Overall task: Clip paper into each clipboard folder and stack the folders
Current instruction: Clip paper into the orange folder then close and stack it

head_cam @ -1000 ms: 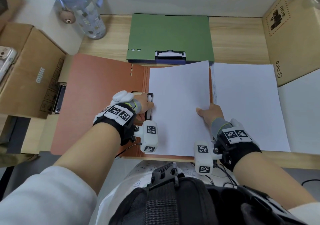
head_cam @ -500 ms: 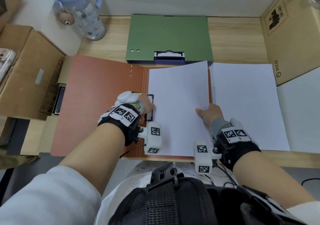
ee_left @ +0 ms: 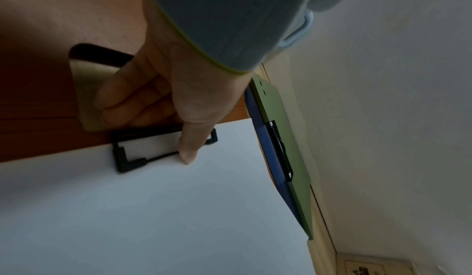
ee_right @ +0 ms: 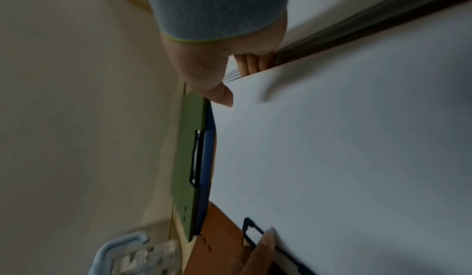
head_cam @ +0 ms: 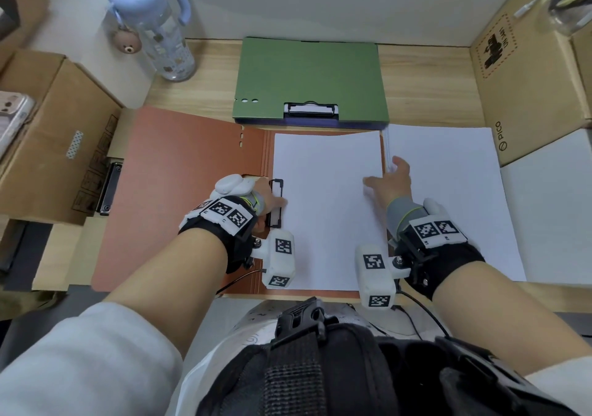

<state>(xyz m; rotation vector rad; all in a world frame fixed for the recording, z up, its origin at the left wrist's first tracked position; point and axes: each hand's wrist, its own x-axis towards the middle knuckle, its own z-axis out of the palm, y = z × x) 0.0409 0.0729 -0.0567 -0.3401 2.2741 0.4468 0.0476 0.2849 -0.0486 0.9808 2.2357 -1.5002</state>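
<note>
An orange folder [head_cam: 179, 191] lies open in front of me, and a white sheet [head_cam: 326, 207] rests on its right half. My left hand [head_cam: 266, 198] grips the black clip [head_cam: 277, 204] at the sheet's left edge. Its fingers curl on the clip's lever [ee_left: 122, 162] and its thumb sits on the paper. My right hand [head_cam: 389, 182] holds the sheet's right edge, thumb over the top and fingers [ee_right: 250, 65] beneath it. A green folder [head_cam: 307, 76] lies shut on a blue one [head_cam: 307, 124] behind. A stack of paper [head_cam: 448, 198] lies to the right.
A blue water bottle [head_cam: 150, 25] stands at the back left. Cardboard boxes flank the desk on the left [head_cam: 48, 134] and the right [head_cam: 519, 79]. A phone [head_cam: 12, 118] lies on the left box. The desk's front edge runs just below the orange folder.
My right hand has slid forward along the sheet's right edge, and the sheet now lies squarer in the folder. My left hand has stayed at the clip.
</note>
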